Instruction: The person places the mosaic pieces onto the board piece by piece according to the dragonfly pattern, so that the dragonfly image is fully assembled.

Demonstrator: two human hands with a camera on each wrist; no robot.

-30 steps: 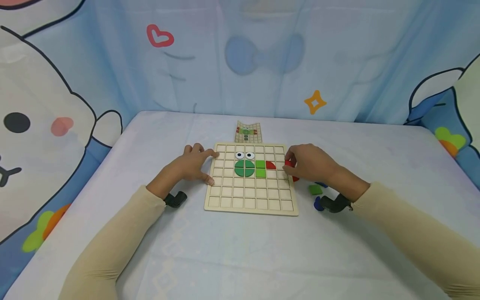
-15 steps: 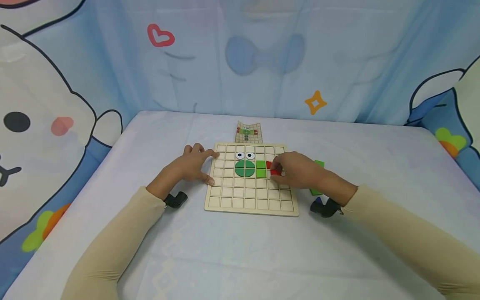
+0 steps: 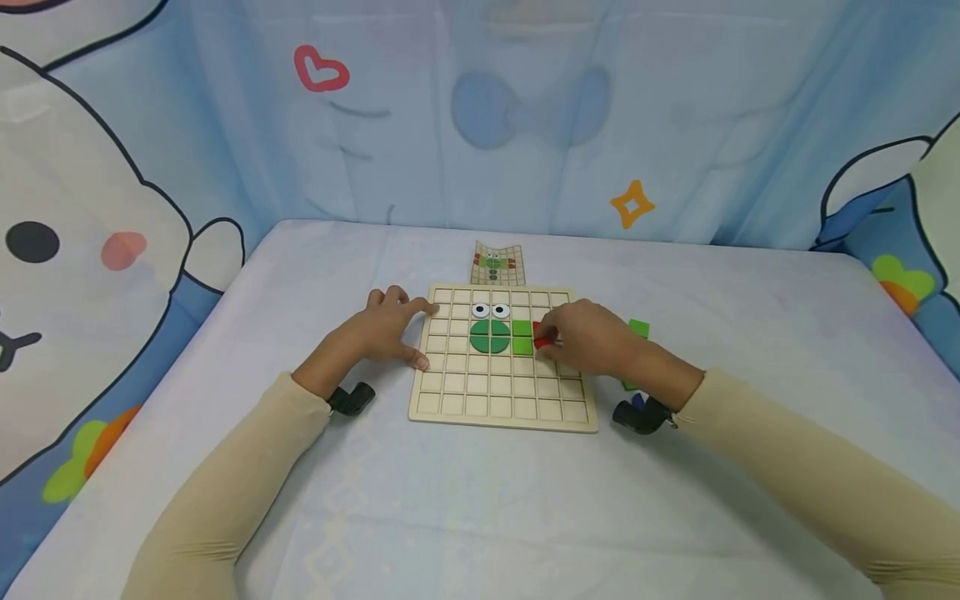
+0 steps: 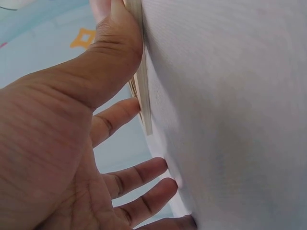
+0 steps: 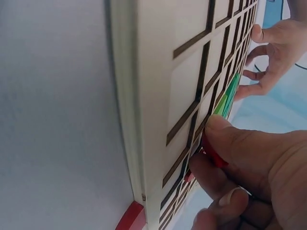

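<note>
A wooden grid board (image 3: 495, 406) lies on the table. My right hand (image 3: 588, 337) pinches a red quarter-circle-like piece (image 5: 214, 152) between thumb and fingers, low over the cells right of two light green squares (image 3: 522, 345). Another red piece (image 5: 189, 176) shows beneath the fingers in the right wrist view; the hand partly hides both. Beside these squares is a dark green circle of quarter pieces (image 3: 480, 342), with two eye pieces (image 3: 500, 310) above it. My left hand (image 3: 378, 332) touches the board's left edge with thumb and index finger, its other fingers spread on the cloth.
A small pattern card (image 3: 497, 265) stands behind the board. Green pieces (image 3: 639, 328) and a blue piece (image 3: 638, 401) lie to the right, partly behind my right arm. One red piece (image 5: 132, 218) lies against the board's edge. A curtain (image 3: 525, 192) hangs behind the table.
My right hand has carried a red piece leftward from the board's right edge to the cells beside the light green squares, then shifted slightly further left. The left hand stays in place.
</note>
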